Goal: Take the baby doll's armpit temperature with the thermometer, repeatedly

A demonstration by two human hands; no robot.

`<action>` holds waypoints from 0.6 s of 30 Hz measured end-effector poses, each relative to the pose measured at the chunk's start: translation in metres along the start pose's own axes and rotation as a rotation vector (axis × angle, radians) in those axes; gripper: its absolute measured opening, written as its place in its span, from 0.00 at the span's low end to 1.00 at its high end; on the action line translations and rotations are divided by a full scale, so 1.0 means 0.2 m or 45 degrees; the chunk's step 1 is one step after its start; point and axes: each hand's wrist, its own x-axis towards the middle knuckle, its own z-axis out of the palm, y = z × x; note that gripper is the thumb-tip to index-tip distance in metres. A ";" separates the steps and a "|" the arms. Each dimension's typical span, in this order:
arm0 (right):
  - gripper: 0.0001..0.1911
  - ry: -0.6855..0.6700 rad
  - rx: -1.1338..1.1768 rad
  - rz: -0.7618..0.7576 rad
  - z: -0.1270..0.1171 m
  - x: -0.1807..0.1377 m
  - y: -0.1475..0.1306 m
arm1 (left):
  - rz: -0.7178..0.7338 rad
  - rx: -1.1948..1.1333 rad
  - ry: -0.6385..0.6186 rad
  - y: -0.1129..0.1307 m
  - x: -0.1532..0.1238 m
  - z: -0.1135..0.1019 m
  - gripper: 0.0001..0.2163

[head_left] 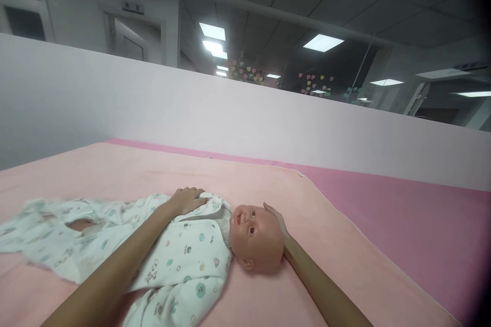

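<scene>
A baby doll lies on its back on a peach sheet, its bald head to the right and its face turned upward. It wears a white printed outfit with small green and brown pictures, a gap showing low on the garment at the left. My left hand rests flat on the doll's chest, fingers stretched out over the cloth. Against the top and far side of the doll's head lies my right hand, fingers extended and partly hidden behind the head.
The peach sheet covers most of a pink padded surface. A white partition runs along the back. Beyond it are a door, a glass wall with heart-shaped stickers and ceiling lights.
</scene>
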 end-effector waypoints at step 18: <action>0.22 0.086 0.012 -0.084 -0.01 0.02 -0.01 | 0.007 -0.012 0.002 0.00 0.00 0.00 0.28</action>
